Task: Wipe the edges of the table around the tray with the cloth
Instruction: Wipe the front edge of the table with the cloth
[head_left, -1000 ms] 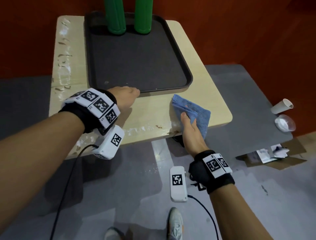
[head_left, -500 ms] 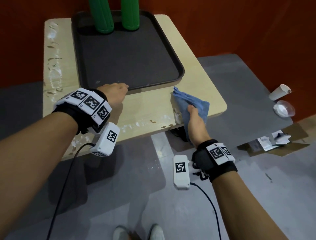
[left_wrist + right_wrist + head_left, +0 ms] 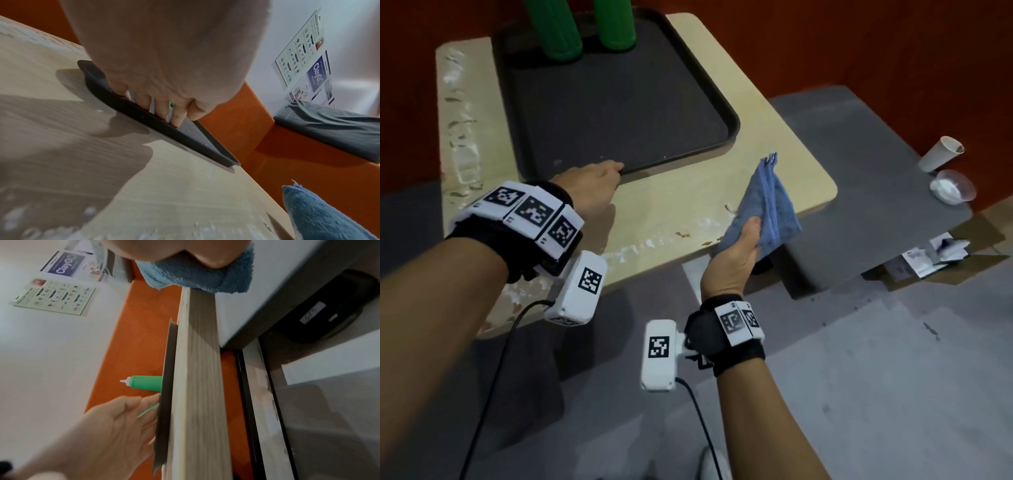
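A beige table [image 3: 774, 144] carries a dark tray [image 3: 619, 113] with two green bottles [image 3: 558, 31] at its far end. My left hand [image 3: 599, 178] rests its fingers [image 3: 162, 110] on the tray's near rim [image 3: 141, 116]. My right hand [image 3: 743, 240] grips a folded blue cloth [image 3: 767, 202] between thumb and fingers. The cloth stands upright over the table's near right edge, lifted off the top. The right wrist view shows the cloth [image 3: 197, 277] above the table's edge [image 3: 197, 369], with the tray [image 3: 166, 386] and my left hand [image 3: 115, 426] beyond.
White smears and brown crumbs lie along the table's left strip [image 3: 458, 137] and near edge [image 3: 640, 246]. A grey bench [image 3: 859, 164] stands to the right with a tipped paper cup [image 3: 941, 154] and a clear cup [image 3: 952, 186]. Papers [image 3: 935, 255] lie on the floor.
My right hand has turned and lifted the cloth from flat on the table's near right part to upright over the edge. My left hand stays at the tray's rim.
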A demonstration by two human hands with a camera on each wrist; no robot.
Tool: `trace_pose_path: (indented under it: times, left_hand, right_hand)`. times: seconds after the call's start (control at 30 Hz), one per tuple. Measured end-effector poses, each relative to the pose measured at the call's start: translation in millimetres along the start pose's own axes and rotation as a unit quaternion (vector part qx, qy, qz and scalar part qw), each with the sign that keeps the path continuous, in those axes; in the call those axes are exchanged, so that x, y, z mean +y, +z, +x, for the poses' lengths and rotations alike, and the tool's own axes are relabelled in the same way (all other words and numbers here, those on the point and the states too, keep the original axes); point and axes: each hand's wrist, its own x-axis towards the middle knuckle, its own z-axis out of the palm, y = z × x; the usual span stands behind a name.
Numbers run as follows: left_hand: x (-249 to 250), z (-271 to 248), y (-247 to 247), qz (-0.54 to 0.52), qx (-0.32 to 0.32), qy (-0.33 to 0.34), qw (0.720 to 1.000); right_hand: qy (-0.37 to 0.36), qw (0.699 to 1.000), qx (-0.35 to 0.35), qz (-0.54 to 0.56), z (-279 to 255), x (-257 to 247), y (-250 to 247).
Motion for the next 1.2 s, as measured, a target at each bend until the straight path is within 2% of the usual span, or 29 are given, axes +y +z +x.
trace_pose_path:
  times: [0.17,0.27,0.37,0.53,0.63,0.73,0.9,1.03,1.2]
  left_hand:
    - [1,-1,-4,0.026,-0.004,0.018,1.0]
    - [-1,0,-5,0.002,-0.013,0.018,1.0]
    - [-4,0,-4,-0.009,-0.017,0.016,1.0]
    - [3,-4,-6,-0.009,-0.015,0.014,1.0]
    - [8,-8,-9,0.011,-0.016,0.009,1.0]
    - [9,-10,-9,0.009,-0.013,0.012,1.0]
    - [14,-16,-11,0.059,0.0,0.025,0.998]
    - [12,-16,-11,0.076,-0.005,0.039,0.996]
    - [10,-14,-11,0.012,-0.015,0.024,1.0]
  right_hand:
    - [0.045,0.998,-0.035,0.038,-39,8,3]
    - [0.026,0.998,0.011,0.054,-20,4,-4]
    - [0.037,0.993,0.052,0.1,-6,1,-4]
    - [0.079,0.988,0.032,0.125,-48,5,4]
    - [0.089,0.986,0.028,0.137,-42,6,-8]
    - [0.072,0.985,0.06,0.145,-33,-2,-5]
    - [0.145,0.972,0.044,0.18,-65,-9,3]
    - [0.199,0.952,0.013,0.23,-45,-23,-28]
    - [0.157,0.949,0.015,0.273,-28,-42,-53]
